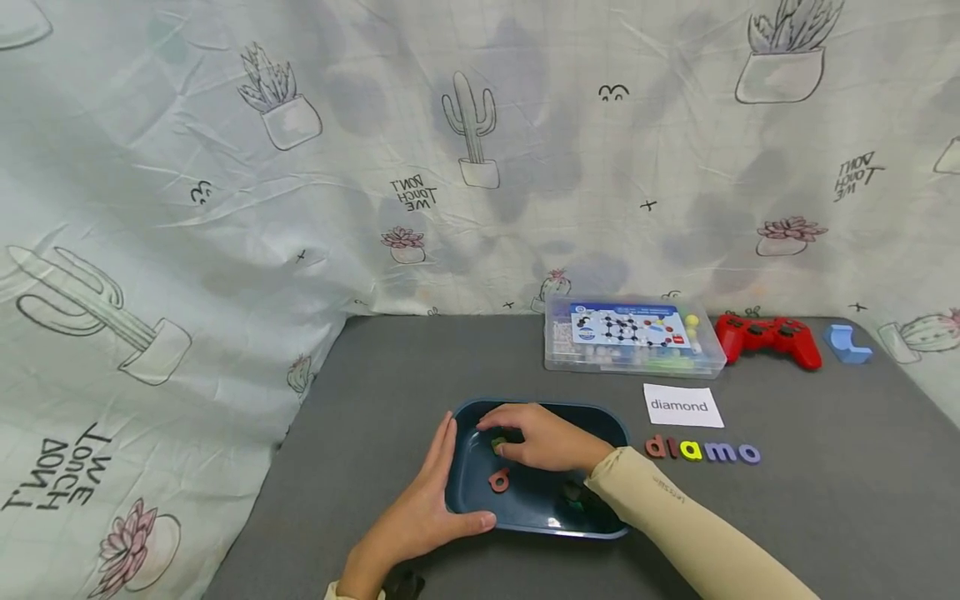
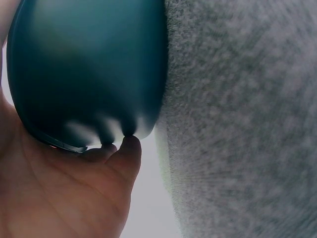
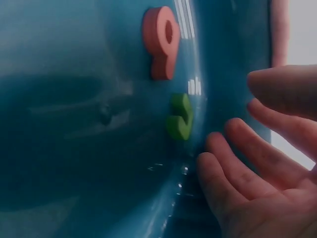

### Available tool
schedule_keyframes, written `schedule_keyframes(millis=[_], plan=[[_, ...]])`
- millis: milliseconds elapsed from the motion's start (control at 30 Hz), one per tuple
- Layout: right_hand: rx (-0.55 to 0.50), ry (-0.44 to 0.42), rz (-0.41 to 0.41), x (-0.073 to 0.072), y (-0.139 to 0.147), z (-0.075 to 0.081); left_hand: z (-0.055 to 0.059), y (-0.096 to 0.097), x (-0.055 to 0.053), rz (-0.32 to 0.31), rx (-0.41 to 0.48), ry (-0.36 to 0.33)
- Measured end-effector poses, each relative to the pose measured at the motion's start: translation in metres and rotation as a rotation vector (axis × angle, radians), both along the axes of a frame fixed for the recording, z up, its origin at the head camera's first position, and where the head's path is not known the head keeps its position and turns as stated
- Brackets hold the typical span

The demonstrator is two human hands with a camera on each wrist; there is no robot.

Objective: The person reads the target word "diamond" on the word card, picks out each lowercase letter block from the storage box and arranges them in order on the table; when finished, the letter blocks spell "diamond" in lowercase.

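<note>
My right hand point(image 1: 536, 435) reaches into the tray with its fingers loosely spread, gripping nothing. The green piece point(image 3: 181, 118) lies just off my fingertips, with the coral piece point(image 3: 162, 42) next to it on the tray floor. My left hand point(image 1: 429, 507) holds the blue tray point(image 1: 532, 496) at its left side. Right of that, colored letters point(image 1: 691, 451) sit below the "diamond" card point(image 1: 684, 407).

Open surface point(image 1: 382, 375) lies left of the tray point(image 1: 536, 504). The left hand point(image 1: 423, 512) blocks the tray's left side and near-left corner, while the cream sleeve point(image 1: 697, 521) crosses its right rim. Inside, a narrow gap parts the right hand point(image 3: 262, 183) from the green piece point(image 3: 182, 119). Beyond and to the right, the plastic case point(image 1: 630, 357), card point(image 1: 684, 407) and letter row point(image 1: 691, 451) stand in the way.
</note>
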State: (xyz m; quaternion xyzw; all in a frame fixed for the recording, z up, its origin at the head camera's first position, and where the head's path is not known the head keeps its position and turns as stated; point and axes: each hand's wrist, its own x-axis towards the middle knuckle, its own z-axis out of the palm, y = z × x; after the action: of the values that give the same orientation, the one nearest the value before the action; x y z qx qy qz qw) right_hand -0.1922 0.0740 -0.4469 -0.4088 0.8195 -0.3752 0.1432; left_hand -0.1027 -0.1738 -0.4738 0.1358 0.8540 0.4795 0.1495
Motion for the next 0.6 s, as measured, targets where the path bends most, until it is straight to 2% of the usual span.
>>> schedule_keyframes(millis=[367, 600], plan=[[0.108, 0.067, 0.041, -0.0008, -0.0029, -0.0016, 0.0009, 0.0000, -0.0003, 0.007, -0.006, -0.014], [0.169, 0.111, 0.033, 0.0011, -0.0058, -0.0069, -0.0012, -0.0003, -0.0004, 0.005, -0.005, -0.009]])
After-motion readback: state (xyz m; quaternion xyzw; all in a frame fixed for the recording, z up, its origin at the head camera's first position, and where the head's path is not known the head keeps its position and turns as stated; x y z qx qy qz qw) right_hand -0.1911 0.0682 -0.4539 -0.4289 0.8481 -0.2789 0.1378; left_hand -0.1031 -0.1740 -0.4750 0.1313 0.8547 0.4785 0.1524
